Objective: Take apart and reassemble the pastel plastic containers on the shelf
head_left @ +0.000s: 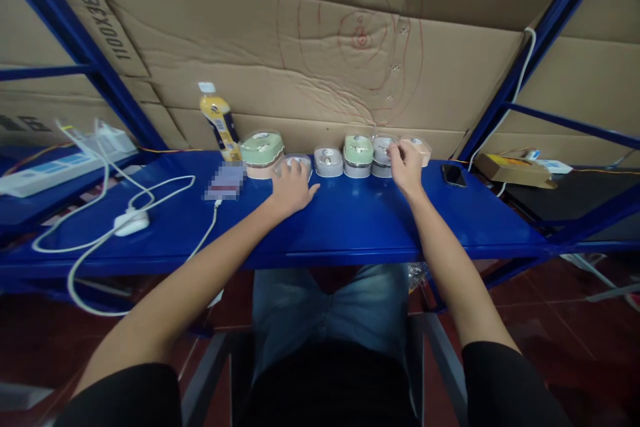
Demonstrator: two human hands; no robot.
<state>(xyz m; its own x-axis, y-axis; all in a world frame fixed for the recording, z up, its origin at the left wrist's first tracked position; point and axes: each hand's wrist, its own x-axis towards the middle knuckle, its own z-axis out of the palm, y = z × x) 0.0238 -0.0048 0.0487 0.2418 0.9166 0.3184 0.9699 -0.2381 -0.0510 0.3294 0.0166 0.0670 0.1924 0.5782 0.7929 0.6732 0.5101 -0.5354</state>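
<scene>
Several small lidded containers stand in a row along the back of the blue table. My left hand (293,188) lies with spread fingers over the front of a low grey container (303,162), beside a green-lidded container with a pink base (261,148). Further right come another low grey container (329,162) and a green-lidded container with a grey base (358,155). My right hand (409,170) has bent fingers, slightly apart, at the right side of a grey container stack (382,159). It partly covers a pink container (421,148); its fingertip contact is unclear.
A yellow drink bottle (220,122) leans at the back left. A blurred-out flat object (225,180) lies in front, with a white cable and charger (131,221) to its left. A phone (453,175) and an open cardboard box (515,170) are at right. Blue posts and cardboard surround the table (350,227).
</scene>
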